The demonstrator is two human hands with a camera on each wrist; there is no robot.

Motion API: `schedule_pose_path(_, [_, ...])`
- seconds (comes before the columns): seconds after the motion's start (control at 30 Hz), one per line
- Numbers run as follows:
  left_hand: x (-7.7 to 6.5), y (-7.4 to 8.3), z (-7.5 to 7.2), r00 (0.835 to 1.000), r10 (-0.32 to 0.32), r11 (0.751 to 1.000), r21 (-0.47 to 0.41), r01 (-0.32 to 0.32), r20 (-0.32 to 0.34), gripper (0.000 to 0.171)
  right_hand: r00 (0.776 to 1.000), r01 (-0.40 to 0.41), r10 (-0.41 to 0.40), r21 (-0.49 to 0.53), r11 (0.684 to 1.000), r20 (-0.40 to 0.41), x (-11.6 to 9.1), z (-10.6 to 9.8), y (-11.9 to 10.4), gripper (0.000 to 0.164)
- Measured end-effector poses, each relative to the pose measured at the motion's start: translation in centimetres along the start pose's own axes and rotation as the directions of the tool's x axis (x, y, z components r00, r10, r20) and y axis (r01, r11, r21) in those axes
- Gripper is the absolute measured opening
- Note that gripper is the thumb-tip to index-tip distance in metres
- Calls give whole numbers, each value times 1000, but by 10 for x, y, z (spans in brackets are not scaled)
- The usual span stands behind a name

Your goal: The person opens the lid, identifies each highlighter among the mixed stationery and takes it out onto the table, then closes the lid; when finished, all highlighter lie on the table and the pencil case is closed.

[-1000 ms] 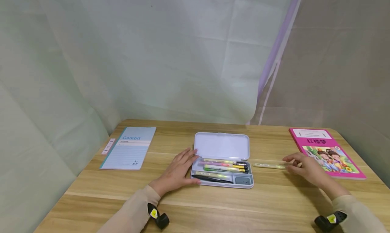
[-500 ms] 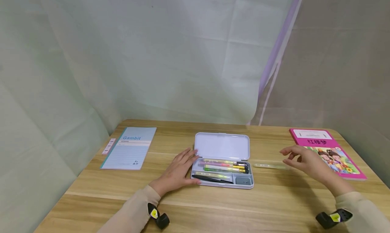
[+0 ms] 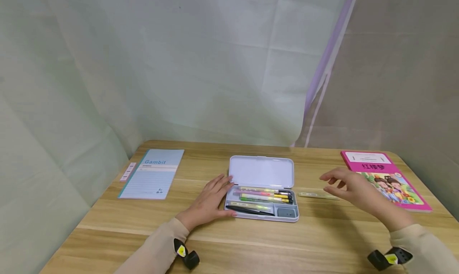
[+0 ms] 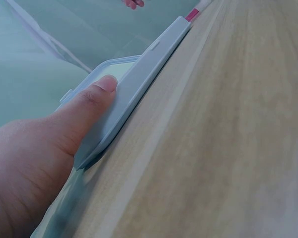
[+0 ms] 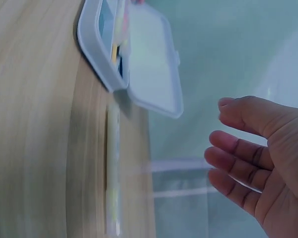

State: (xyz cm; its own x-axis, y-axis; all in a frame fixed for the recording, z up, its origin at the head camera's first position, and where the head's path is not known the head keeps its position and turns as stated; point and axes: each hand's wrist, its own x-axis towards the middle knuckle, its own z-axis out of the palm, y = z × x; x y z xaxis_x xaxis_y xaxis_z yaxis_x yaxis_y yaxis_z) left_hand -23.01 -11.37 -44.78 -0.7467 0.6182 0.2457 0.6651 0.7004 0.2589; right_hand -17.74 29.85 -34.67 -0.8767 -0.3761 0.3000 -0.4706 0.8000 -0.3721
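Note:
An opened white pencil case (image 3: 261, 174) lies on the table with its lid tilted back. Several pens and markers (image 3: 265, 195), a black pen (image 3: 249, 210) and a grey block (image 3: 286, 212) sit in its compartments. My left hand (image 3: 209, 202) rests against the case's left side, fingers extended; its thumb (image 4: 97, 96) touches the front corner. To the right of the case a pale, slim pen (image 3: 315, 195) lies on the wood. Above that pen's right end hovers my right hand (image 3: 353, 188), its fingers loosely bent. Nothing is between these fingers in the right wrist view.
A light blue notebook (image 3: 152, 174) lies at the left, beside a small pink-and-white strip (image 3: 128, 172). A pink book (image 3: 387, 180) lies at the right, partly behind the right hand. Pale fabric (image 3: 215, 75) hangs behind the wooden table (image 3: 265, 250).
My right hand has let go of the pale pen, lifted off it and shifted left. The pen stays on the table. The left hand has kept its place on the case.

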Motion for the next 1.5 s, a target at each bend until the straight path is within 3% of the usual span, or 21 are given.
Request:
schedule_pose_path(0.23, [0, -1, 0, 1000, 4, 1000, 2, -4, -3, 90, 999, 11, -12, 3, 1000, 35, 3, 5, -22, 19])
schedule_pose_path(0.47, [0, 0, 0, 1000, 0, 1000, -6, 0, -4, 90, 991, 131, -131, -2, 991, -37, 6, 23, -35, 20])
schedule_pose_path(0.6, [0, 1, 0, 1000, -3, 1000, -5, 3, 2, 89, 987, 154, -153, 28, 988, -46, 6, 36, -40, 20])
schedule_pose_path(1.03, [0, 1, 0, 1000, -2, 1000, -10, 2, 0, 89, 998, 64, -62, 108, 992, -20, 16, 72, -50, 18])
schedule_pose_path(1.3, [-1, 1, 0, 1000, -13, 1000, -16, 13, 11, 90, 999, 34, -34, 69, 997, -1, 22, 90, -51, 18])
schedule_pose_path(1.5, [0, 1, -1, 1000, -2, 1000, -14, 2, 3, 89, 998, 56, -56, 20, 998, 9, 27, 97, -53, 18])
